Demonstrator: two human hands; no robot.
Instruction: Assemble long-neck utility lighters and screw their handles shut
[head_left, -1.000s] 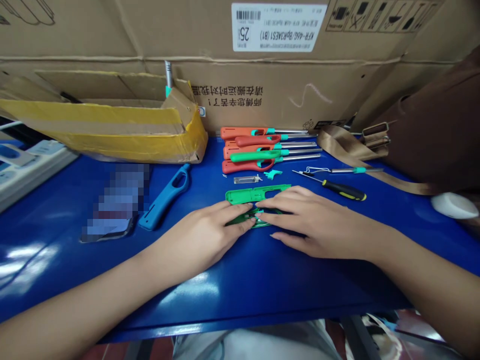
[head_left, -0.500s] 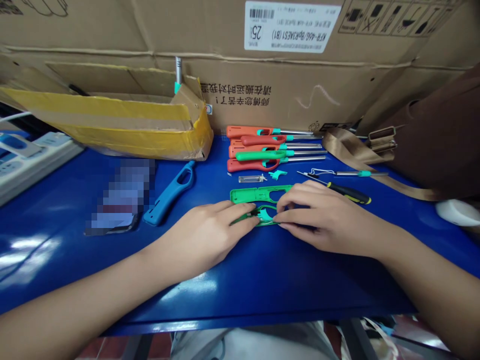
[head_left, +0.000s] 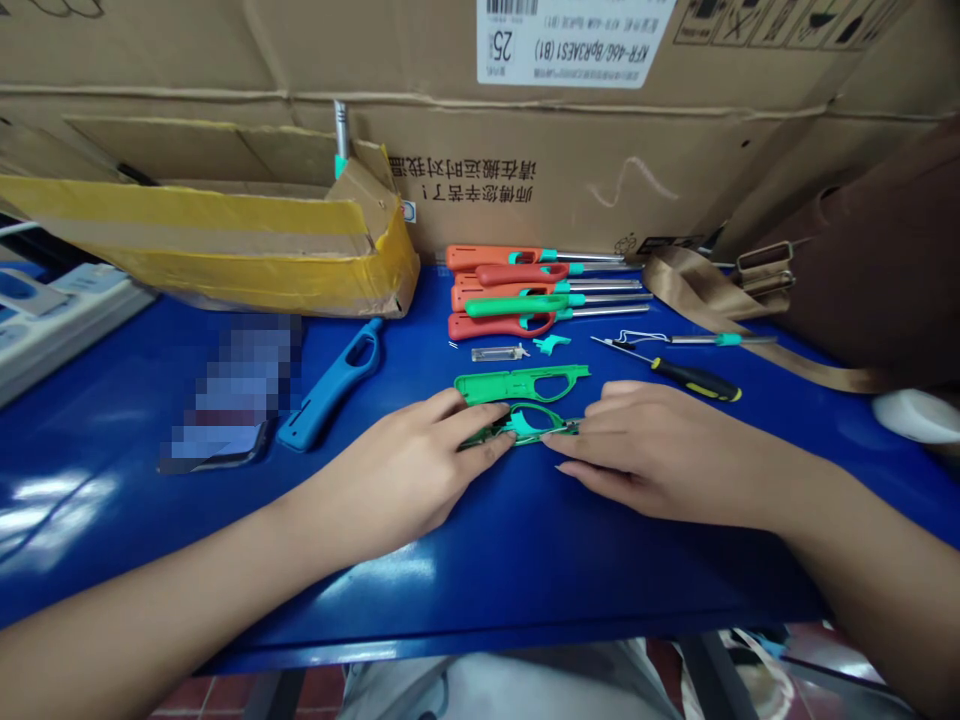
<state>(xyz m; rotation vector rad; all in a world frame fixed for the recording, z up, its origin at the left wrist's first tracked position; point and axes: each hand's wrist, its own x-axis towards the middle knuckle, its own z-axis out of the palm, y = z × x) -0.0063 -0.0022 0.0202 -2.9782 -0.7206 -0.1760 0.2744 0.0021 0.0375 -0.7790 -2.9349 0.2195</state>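
Observation:
On the table, my left hand point(head_left: 435, 445) is closed on the left end of a green lighter half-shell point(head_left: 551, 409). A teal trigger point(head_left: 520, 424) sits inside that half, with thin metal parts beside it. My right hand point(head_left: 652, 450) has its fingertips closed on the right end of the same piece, the lower finger held a little apart. Those fingers hide what lies at that end. Just behind lies the other green half-shell point(head_left: 495, 386), hollow side up. A clear fuel tank point(head_left: 497, 353) and a second teal trigger point(head_left: 552, 344) lie farther back.
Several assembled lighters point(head_left: 501, 325) lie stacked before the cardboard. Right of centre are a screwdriver point(head_left: 697, 380) and a metal lighter tube point(head_left: 694, 340) with white wires. A blue lighter casing point(head_left: 330, 387), a phone point(head_left: 232, 390) and a yellow-taped box point(head_left: 300, 280) are on the left.
My right hand has shifted off the back green half-shell, uncovering its right end, and its fingers have flattened over the front half's end. My left hand stays on the front half.

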